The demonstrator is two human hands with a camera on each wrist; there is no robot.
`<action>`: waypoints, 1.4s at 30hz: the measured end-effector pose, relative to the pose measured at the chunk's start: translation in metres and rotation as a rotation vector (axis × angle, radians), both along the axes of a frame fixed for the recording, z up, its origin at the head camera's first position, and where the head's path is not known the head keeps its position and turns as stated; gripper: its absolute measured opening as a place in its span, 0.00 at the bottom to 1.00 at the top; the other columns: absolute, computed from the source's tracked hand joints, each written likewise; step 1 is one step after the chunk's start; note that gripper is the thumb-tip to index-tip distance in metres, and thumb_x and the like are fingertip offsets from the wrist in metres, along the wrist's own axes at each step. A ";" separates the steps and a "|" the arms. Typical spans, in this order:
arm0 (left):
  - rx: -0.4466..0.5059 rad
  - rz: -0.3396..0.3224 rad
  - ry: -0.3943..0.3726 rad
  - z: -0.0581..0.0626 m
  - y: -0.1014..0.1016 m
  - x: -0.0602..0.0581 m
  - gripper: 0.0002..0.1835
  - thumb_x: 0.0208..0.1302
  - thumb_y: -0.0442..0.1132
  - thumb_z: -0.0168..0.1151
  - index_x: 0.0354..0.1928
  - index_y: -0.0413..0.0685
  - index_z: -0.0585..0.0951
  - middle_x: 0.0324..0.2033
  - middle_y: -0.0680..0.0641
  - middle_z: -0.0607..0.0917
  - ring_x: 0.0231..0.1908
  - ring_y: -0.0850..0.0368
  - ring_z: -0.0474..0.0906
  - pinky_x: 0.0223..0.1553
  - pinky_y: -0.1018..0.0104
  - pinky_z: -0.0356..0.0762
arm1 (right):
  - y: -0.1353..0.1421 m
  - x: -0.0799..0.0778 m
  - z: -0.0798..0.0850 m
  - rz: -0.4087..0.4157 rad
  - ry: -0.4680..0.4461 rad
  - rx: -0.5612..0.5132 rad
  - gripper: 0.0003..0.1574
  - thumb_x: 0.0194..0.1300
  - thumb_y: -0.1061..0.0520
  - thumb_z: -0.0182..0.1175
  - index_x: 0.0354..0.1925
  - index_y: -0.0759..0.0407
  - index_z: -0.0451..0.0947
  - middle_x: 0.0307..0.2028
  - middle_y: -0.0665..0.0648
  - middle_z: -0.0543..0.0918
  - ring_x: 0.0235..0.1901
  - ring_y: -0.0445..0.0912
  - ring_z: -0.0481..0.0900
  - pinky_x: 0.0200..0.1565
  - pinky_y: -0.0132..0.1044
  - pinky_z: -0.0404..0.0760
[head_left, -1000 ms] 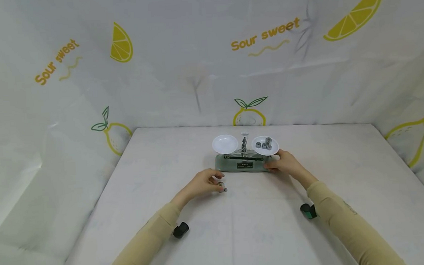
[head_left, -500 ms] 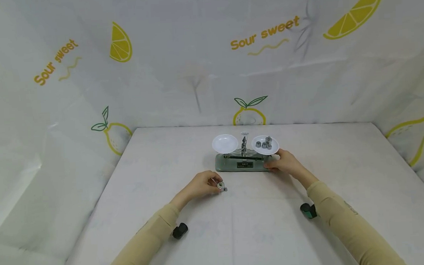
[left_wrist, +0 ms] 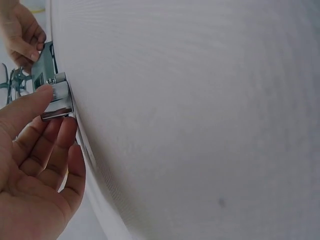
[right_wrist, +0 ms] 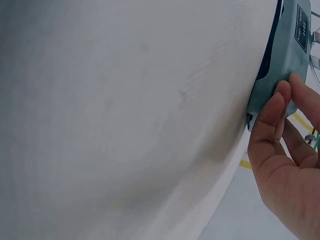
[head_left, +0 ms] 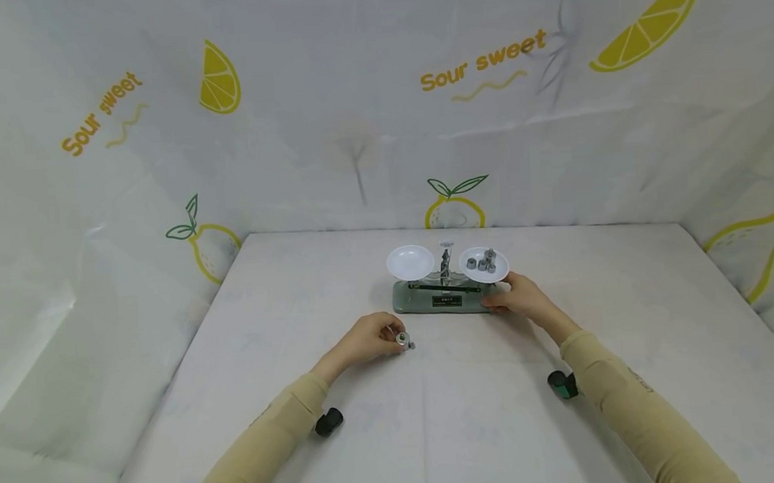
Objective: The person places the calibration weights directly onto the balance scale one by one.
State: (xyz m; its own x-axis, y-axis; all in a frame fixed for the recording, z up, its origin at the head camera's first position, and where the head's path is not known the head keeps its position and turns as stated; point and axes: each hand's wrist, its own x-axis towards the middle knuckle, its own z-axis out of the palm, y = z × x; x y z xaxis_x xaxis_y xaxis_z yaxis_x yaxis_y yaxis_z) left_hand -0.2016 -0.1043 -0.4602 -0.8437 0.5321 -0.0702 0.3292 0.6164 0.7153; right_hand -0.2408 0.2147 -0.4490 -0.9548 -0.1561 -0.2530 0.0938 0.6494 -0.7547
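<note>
A green two-pan balance scale (head_left: 411,302) stands toward the back of the table. My right hand (head_left: 523,298) holds the right end of its base; the right wrist view has thumb and fingertips on the base corner (right_wrist: 277,60). Several metal weights (head_left: 483,265) sit in the right white pan (head_left: 476,275). The left pan (head_left: 411,263) has nothing in it. In front of the scale, my left hand (head_left: 371,337) pinches a shiny cylindrical weight (left_wrist: 61,92) between thumb and fingers. A smaller weight (head_left: 412,346) is just to its right.
The white-covered table (head_left: 488,411) extends around both arms. Behind it hangs a pale backdrop (head_left: 329,142) with lemon prints. A dark wrist camera (head_left: 329,422) sits below the left forearm, another camera (head_left: 561,384) by the right.
The left fingers have curled in on the larger weight, the index fingertip drawing back from above it. The right hand and the scale have stayed put.
</note>
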 end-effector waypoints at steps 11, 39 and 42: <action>-0.054 -0.015 0.132 0.002 -0.004 0.003 0.11 0.53 0.39 0.68 0.39 0.48 0.81 0.36 0.52 0.82 0.36 0.62 0.77 0.39 0.71 0.74 | -0.001 0.000 0.000 0.000 -0.008 -0.020 0.48 0.56 0.52 0.66 0.67 0.70 0.55 0.62 0.74 0.65 0.30 0.38 0.79 0.38 0.30 0.77; 0.028 0.138 0.452 0.061 0.002 -0.012 0.13 0.55 0.41 0.67 0.42 0.47 0.81 0.39 0.49 0.84 0.37 0.57 0.80 0.37 0.67 0.75 | 0.001 -0.001 -0.001 0.003 0.003 0.019 0.51 0.55 0.50 0.66 0.67 0.71 0.54 0.63 0.74 0.65 0.32 0.39 0.79 0.47 0.40 0.76; 0.042 0.180 0.485 0.068 0.006 -0.018 0.12 0.55 0.40 0.67 0.41 0.46 0.81 0.39 0.48 0.84 0.37 0.56 0.81 0.37 0.65 0.76 | 0.001 -0.001 -0.001 0.006 0.000 0.016 0.51 0.56 0.50 0.66 0.67 0.71 0.54 0.62 0.74 0.66 0.32 0.39 0.79 0.47 0.40 0.76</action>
